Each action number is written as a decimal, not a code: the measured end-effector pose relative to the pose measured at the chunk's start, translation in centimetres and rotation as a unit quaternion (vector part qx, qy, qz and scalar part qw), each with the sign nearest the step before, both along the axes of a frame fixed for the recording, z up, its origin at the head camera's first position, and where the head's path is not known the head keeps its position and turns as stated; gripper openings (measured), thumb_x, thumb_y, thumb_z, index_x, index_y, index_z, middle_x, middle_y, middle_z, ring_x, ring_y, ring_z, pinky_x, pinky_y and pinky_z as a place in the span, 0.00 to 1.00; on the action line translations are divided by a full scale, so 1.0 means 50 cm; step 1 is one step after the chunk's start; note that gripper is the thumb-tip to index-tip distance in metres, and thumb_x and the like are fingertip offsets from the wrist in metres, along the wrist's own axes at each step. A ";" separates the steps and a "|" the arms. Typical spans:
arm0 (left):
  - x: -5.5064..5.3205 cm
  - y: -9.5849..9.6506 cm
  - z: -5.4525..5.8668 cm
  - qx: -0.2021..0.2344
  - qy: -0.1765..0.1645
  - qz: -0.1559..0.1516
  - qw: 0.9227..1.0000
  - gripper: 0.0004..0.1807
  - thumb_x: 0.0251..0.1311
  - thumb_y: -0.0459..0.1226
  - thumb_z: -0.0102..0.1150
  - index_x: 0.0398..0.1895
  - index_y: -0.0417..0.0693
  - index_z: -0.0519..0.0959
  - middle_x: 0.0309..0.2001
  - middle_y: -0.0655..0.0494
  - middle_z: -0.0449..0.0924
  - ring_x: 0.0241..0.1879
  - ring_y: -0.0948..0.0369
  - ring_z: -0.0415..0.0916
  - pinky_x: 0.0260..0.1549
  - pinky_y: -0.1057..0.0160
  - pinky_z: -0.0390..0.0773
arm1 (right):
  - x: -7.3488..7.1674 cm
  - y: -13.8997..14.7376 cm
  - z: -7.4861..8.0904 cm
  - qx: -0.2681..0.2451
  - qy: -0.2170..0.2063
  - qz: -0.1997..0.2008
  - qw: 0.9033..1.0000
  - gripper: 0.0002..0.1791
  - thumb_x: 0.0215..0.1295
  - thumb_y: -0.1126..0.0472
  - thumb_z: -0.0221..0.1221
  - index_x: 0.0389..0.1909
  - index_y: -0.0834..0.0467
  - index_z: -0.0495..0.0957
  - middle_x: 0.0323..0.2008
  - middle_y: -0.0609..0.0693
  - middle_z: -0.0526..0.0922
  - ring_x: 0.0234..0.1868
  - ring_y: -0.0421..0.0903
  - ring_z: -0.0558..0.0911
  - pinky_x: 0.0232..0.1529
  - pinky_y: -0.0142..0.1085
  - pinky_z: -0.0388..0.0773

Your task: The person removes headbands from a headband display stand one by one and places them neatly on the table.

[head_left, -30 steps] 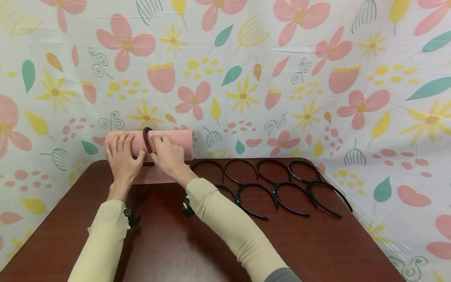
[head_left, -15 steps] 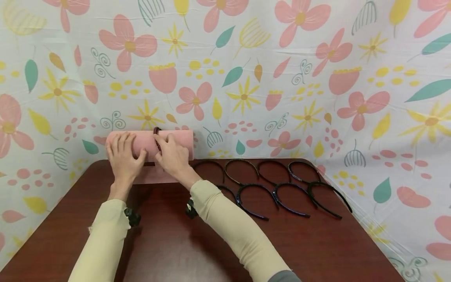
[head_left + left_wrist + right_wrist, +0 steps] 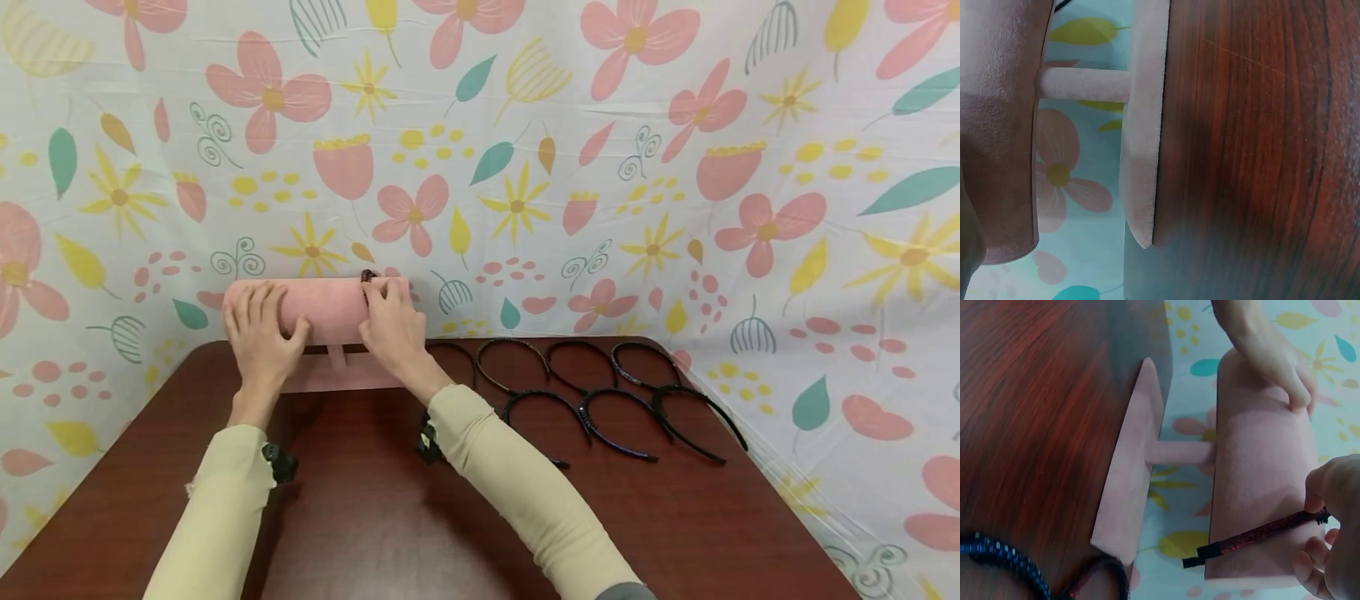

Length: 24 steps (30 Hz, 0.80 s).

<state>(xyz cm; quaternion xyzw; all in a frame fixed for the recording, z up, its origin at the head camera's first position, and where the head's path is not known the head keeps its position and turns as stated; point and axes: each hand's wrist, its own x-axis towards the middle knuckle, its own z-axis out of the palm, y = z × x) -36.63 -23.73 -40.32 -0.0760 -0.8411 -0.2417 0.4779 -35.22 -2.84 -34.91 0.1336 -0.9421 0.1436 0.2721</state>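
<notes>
A pink velvety headband stand, with a padded roll (image 3: 326, 308) on a short post over a flat base (image 3: 315, 377), stands at the table's back left. My left hand (image 3: 262, 337) holds the roll's left end, fingers over the top and thumb apart on the front. A dark red glittery headband (image 3: 1260, 534) sits across the roll near its right end. It is pinched by my right hand (image 3: 395, 333), which hides most of it in the head view. One black-tipped end of the headband shows past the roll's edge in the right wrist view.
Several dark headbands (image 3: 619, 392) lie in two rows on the brown wooden table (image 3: 337, 500), right of the stand. One has blue beads (image 3: 1016, 565). A floral curtain (image 3: 480, 167) hangs right behind the table.
My right hand has slid the dark red headband rightward along the roll, from near its middle to close to the right end. My left hand has stayed in place.
</notes>
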 end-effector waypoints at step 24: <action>0.001 -0.001 0.000 0.002 -0.006 -0.004 1.000 0.34 0.59 0.55 0.49 0.66 0.48 0.70 0.69 0.48 0.66 0.74 0.49 0.52 0.75 0.42 0.34 | -0.008 0.112 0.003 -0.127 -0.018 0.098 0.987 0.33 0.62 0.65 0.60 0.70 0.49 0.68 0.47 0.56 0.79 0.29 0.46 0.72 0.26 0.33 0.67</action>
